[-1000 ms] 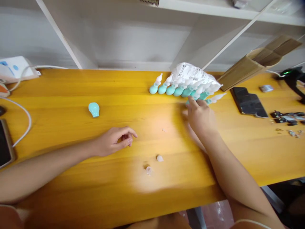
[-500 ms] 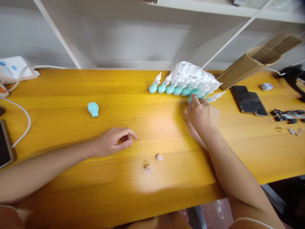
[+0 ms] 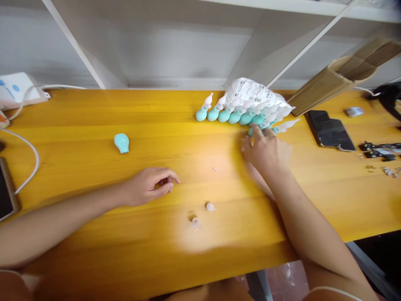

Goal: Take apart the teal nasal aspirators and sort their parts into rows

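- Teal bulbs with white tips (image 3: 232, 113) stand in a row at the far edge of the yellow table (image 3: 94, 234), partly under a crinkled white plastic bag (image 3: 255, 98); about six bulbs show clear of the bag, and more may lie beneath it, so the full count cannot be told.
- Right hand (image 3: 266, 150) is stretched forward at the near end of that row, its fingertips touching the last teal bulb there; whether it pinches the bulb or only rests on it cannot be told, as the hand is blurred.
- Left hand (image 3: 150, 184) lies on the table with its fingers loosely curled, thumb near the forefinger, holding nothing that shows.
- One lone teal bulb (image 3: 121, 142) lies on its side with no white tip, well apart from the row and beyond the left hand.
- Small clear caps (image 3: 209, 206) lie loose between the two hands: two plain ones, plus a tiny speck farther back.
- Judging from this, most bulbs are already fitted and lined up, while the lone bulb and loose caps look left over.
- One dark phone (image 3: 330, 131) lies to the right, beside a cardboard box (image 3: 338, 77).
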Tool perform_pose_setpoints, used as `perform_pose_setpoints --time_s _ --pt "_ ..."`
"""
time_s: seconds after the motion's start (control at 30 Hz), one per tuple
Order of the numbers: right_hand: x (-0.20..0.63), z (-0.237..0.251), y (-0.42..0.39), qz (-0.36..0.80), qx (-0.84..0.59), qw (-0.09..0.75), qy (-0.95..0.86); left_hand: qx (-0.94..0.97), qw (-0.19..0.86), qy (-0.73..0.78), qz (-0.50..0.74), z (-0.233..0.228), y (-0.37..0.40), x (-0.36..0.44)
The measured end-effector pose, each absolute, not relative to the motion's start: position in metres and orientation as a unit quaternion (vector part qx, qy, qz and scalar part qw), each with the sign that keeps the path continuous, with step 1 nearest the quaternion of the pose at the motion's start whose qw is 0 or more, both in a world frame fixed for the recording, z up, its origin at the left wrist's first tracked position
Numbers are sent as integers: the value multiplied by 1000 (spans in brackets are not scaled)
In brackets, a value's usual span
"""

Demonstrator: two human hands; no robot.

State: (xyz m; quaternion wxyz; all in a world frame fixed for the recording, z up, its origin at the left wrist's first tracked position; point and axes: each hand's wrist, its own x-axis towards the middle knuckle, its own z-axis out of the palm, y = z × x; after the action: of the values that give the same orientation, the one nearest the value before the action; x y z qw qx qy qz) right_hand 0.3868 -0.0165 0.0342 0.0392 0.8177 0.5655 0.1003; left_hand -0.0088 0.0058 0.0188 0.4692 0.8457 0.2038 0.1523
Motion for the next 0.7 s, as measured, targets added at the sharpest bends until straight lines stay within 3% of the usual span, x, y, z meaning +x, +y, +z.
perform_pose_setpoints --time_s 0.43,0.7 --pt "394 41 -24 121 806 -42 579 849 463 205 153 17 6 -9" --pt "398 54 -35 169 759 -157 609 853 454 197 164 17 6 -7"
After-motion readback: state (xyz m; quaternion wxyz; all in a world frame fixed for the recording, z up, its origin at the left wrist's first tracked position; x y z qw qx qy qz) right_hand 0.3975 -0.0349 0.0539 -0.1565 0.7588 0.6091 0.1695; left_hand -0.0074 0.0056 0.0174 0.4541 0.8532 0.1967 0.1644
